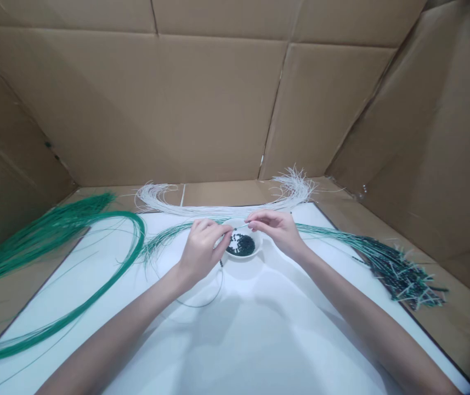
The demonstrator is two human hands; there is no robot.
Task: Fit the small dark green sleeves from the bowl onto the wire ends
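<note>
A small white bowl (258, 248) with many tiny dark beads (243, 245) stands on the white table, between and just beyond my hands. My left hand (204, 247) is closed in a pinch at the bowl's left rim, with a small dark bit at its fingertips. From beneath it a thin wire (202, 306) loops down onto the table, a dark piece near its upper end. Over the bowl, my right hand (278, 230) pinches a thin pale strand (242, 225) that reaches toward the left fingertips. Whether strand and wire are one piece, I cannot tell.
Bundled green wires (136, 258) curve along the left side. Behind the bowl lies a bundle of white strands (202, 210). Green strands with dark, beaded-looking ends (403, 274) spread at the right. Cardboard walls (177, 109) enclose the table (226, 351).
</note>
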